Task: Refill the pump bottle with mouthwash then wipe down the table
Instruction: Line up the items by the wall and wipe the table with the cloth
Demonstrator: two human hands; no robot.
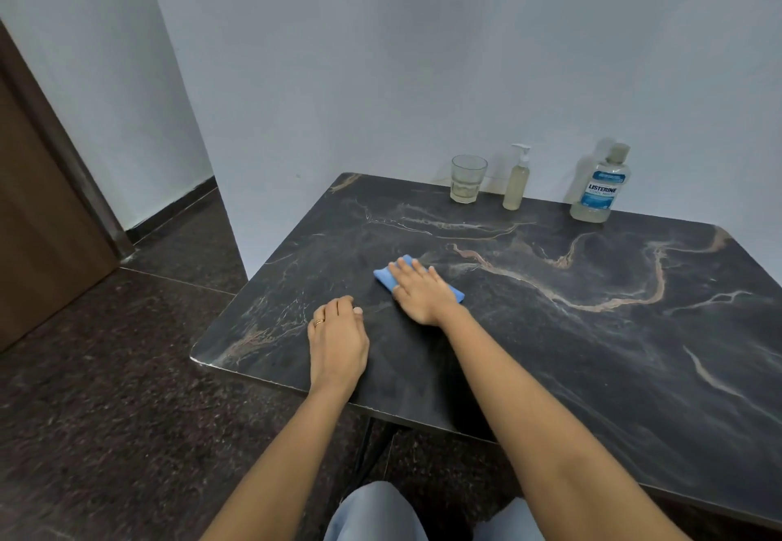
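Observation:
A folded blue cloth [387, 277] lies on the dark marble table [571, 329], and my right hand [421, 293] presses flat on top of it, fingers spread and pointing away from me. My left hand [336, 339] rests on the table near its front left edge, fingers curled under, a ring on one finger, holding nothing. Along the back edge by the wall stand a small pump bottle [517, 178] with pale liquid and a white pump, and a Listerine mouthwash bottle [601, 187], capped, with a low level of liquid.
A glass tumbler [467, 178] with a little pale liquid stands left of the pump bottle. White walls enclose the table at the back. A brown door [38, 210] is at the far left. Dark speckled floor [127, 413] lies left of the table.

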